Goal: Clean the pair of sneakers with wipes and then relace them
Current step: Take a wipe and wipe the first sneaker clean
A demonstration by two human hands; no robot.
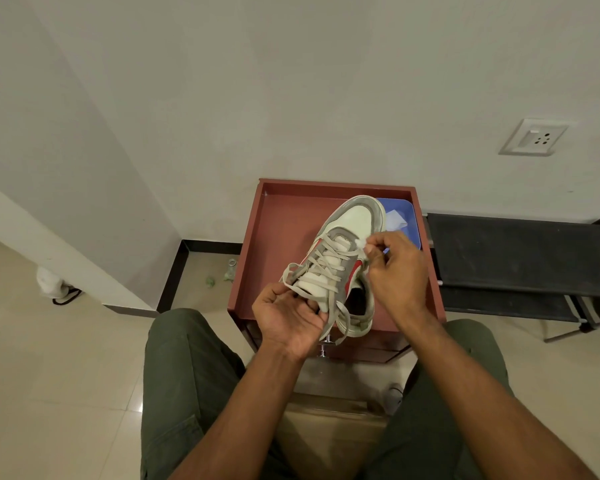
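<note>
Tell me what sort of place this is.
Probably a room in a home, in a corner by the wall. Signs: a glossy tiled floor, a wall socket, and a small brown cabinet used as a work surface beside a low black rack.

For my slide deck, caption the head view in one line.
Left hand steadies a laced sneaker; right hand pinches its lace.

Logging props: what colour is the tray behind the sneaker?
Blue tray, seen in the head view, behind the sneaker.
</note>
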